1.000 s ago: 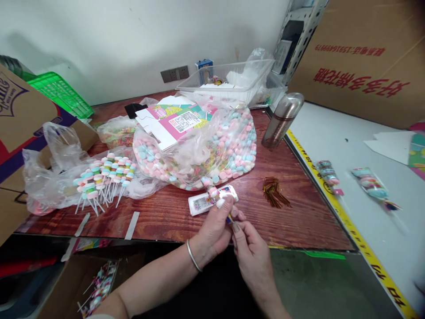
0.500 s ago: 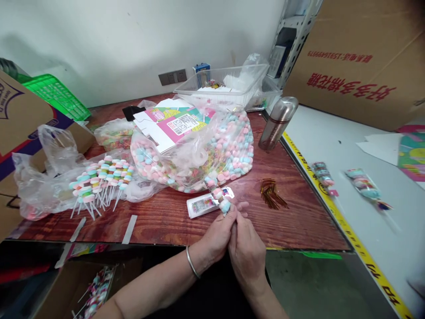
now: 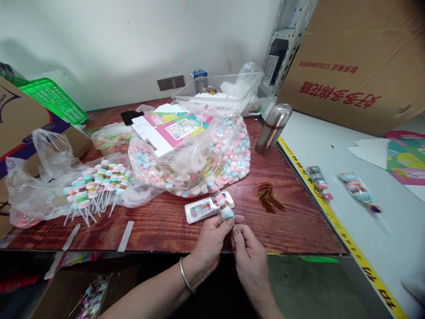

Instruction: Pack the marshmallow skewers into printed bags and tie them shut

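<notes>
My left hand (image 3: 211,241) pinches a candy skewer (image 3: 220,201) in a clear wrapper, stacked with pink, white and blue sweets, tilted up and away over the table's front edge. My right hand (image 3: 249,253) is closed at the skewer's lower end, fingertips pinching something small and gold there. Just behind the skewer lies a small stack of printed wrappers (image 3: 202,209). A heap of gold twist ties (image 3: 269,197) rests to the right. A big clear bag of pastel candies (image 3: 199,155) sits behind. Finished bare skewers (image 3: 96,184) lie in a row at left.
Two wrapped skewers (image 3: 317,179) (image 3: 358,191) lie on the white table at right. A metal flask (image 3: 272,128), a clear tray (image 3: 219,91), cardboard boxes (image 3: 352,62), a green basket (image 3: 49,99) and loose plastic bags (image 3: 43,177) ring the wooden table (image 3: 166,226).
The view has drifted slightly. My hands came together around the skewer's base, then parted a little, and my right fingertips now pinch at its lower end.
</notes>
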### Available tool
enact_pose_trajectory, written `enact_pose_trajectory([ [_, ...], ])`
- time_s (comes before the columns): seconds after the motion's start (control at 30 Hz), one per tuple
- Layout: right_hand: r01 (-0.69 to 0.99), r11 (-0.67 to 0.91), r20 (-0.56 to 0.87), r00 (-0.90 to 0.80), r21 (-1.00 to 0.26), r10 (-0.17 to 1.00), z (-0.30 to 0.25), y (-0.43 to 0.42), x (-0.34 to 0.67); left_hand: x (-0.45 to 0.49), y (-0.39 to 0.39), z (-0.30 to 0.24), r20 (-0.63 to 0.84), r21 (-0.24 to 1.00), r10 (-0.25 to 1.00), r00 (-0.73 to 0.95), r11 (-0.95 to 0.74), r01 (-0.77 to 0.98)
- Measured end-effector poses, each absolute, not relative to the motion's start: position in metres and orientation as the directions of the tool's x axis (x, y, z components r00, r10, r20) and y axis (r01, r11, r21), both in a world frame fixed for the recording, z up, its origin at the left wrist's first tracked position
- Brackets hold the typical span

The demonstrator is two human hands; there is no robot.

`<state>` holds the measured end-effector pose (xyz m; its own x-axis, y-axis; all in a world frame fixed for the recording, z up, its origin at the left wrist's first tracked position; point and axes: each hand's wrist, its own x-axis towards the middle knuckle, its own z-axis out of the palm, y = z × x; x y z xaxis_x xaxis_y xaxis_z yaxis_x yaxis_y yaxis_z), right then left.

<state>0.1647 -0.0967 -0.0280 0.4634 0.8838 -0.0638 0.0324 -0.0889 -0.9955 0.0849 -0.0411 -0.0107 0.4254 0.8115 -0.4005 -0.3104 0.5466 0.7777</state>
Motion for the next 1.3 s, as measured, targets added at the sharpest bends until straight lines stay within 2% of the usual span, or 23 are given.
enact_pose_trajectory([
  [0.07,-0.243,-0.139,-0.226,0.374,-0.96,0.9,-0.026,-0.096,0.163,0.086,-0.044,-0.015,-0.426,0.745,0.763,0.486,0.601,-0.29],
  [0.1,-0.321,-0.159,-0.268,0.331,-0.934,0.905,-0.024,-0.096,0.162,0.086,-0.045,-0.017,-0.438,0.726,0.741,0.508,0.625,-0.286],
  [0.17,-0.308,-0.181,-0.278,0.309,-0.934,0.91,-0.021,-0.096,0.161,0.087,-0.045,-0.018,-0.449,0.709,0.742,0.497,0.635,-0.307],
  [0.27,-0.14,-0.166,-0.208,0.392,-0.976,0.896,-0.018,-0.095,0.159,0.088,-0.042,-0.014,-0.418,0.758,0.821,0.389,0.551,-0.349],
  [0.3,-0.141,-0.157,-0.202,0.413,-0.977,0.888,-0.018,-0.094,0.159,0.088,-0.041,-0.012,-0.401,0.783,0.839,0.368,0.523,-0.338],
  [0.37,-0.268,-0.129,-0.238,0.427,-0.955,0.872,-0.019,-0.091,0.161,0.085,-0.039,-0.006,-0.375,0.815,0.839,0.394,0.501,-0.292],
  [0.43,-0.496,-0.126,-0.336,0.362,-0.859,0.869,-0.019,-0.089,0.164,0.08,-0.037,0.001,-0.346,0.819,0.802,0.487,0.511,-0.259],
  [0.53,-0.767,-0.184,-0.419,0.12,-0.614,0.9,-0.017,-0.091,0.167,0.07,-0.034,0.006,-0.298,0.789,0.728,0.618,0.552,-0.269],
  [0.63,-0.859,-0.268,-0.372,-0.099,-0.436,0.923,-0.015,-0.098,0.164,0.064,-0.031,0.003,-0.319,0.712,0.635,0.703,0.65,-0.265],
  [0.73,-0.857,-0.33,-0.344,-0.195,-0.396,0.919,-0.016,-0.101,0.158,0.063,-0.031,-0.003,-0.335,0.664,0.589,0.736,0.701,-0.259],
  [0.77,-0.828,-0.34,-0.348,-0.19,-0.445,0.918,-0.016,-0.101,0.159,0.064,-0.031,-0.004,-0.345,0.67,0.597,0.725,0.697,-0.255],
  [0.83,-0.655,-0.317,-0.349,-0.086,-0.686,0.933,-0.018,-0.1,0.17,0.065,-0.028,-0.003,-0.364,0.733,0.658,0.659,0.639,-0.233],
  [0.9,-0.252,-0.199,-0.25,0.19,-0.947,0.949,-0.021,-0.099,0.194,0.063,-0.022,0.001,-0.32,0.849,0.781,0.537,0.488,-0.204],
  [0.93,0.013,-0.143,-0.129,0.356,-0.99,0.926,-0.023,-0.099,0.21,0.061,-0.017,0.003,-0.271,0.9,0.838,0.474,0.395,-0.184],
  [1.0,0.426,-0.16,0.142,0.595,-0.891,0.791,-0.029,-0.097,0.246,0.056,-0.007,0.008,-0.183,0.961,0.904,0.386,0.248,-0.125],
  [1.07,0.63,-0.275,0.295,0.647,-0.726,0.704,-0.035,-0.092,0.278,0.052,0.0,0.009,-0.167,0.98,0.912,0.374,0.195,-0.036],
  [1.13,0.686,-0.318,0.317,0.631,-0.654,0.708,-0.04,-0.083,0.301,0.049,0.004,0.008,-0.166,0.986,0.904,0.393,0.159,0.051],
  [1.3,0.713,-0.344,0.266,0.594,-0.611,0.759,-0.045,-0.056,0.313,0.052,0.003,0.002,-0.131,0.979,0.895,0.426,0.048,0.2],
])
